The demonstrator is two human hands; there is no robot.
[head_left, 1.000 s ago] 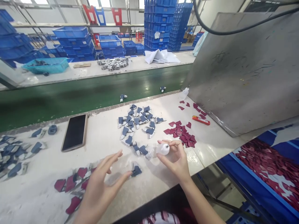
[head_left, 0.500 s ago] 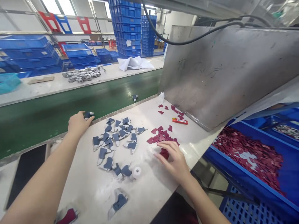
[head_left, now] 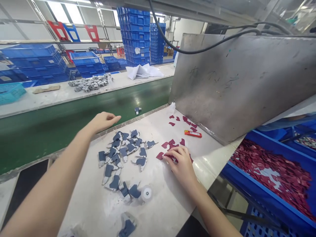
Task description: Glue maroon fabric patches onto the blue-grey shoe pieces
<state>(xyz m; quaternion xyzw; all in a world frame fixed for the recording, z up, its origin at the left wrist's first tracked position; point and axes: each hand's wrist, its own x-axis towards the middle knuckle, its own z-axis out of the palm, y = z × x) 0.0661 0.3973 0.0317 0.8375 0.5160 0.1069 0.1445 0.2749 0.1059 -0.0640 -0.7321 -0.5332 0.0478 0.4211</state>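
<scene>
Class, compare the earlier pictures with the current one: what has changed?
The right hand has let go of the small, rounded white bottle, now on the pale worktable, and moved to the pile of flat maroon pieces. The left hand has reached forward to the edge of the smooth green belt; whether it holds anything cannot be seen. The slim red-and-yellow stick lies where it did.

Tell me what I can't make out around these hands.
All in the head view:
Left hand: it hides its own palm, so whether it holds anything is unclear.
Dark red pieces: partly covered by the right hand.
Phone: partly behind the left forearm.
Lowest blue-grey piece: cut off by the bottom edge.
Red stick: lettering too small.
</scene>
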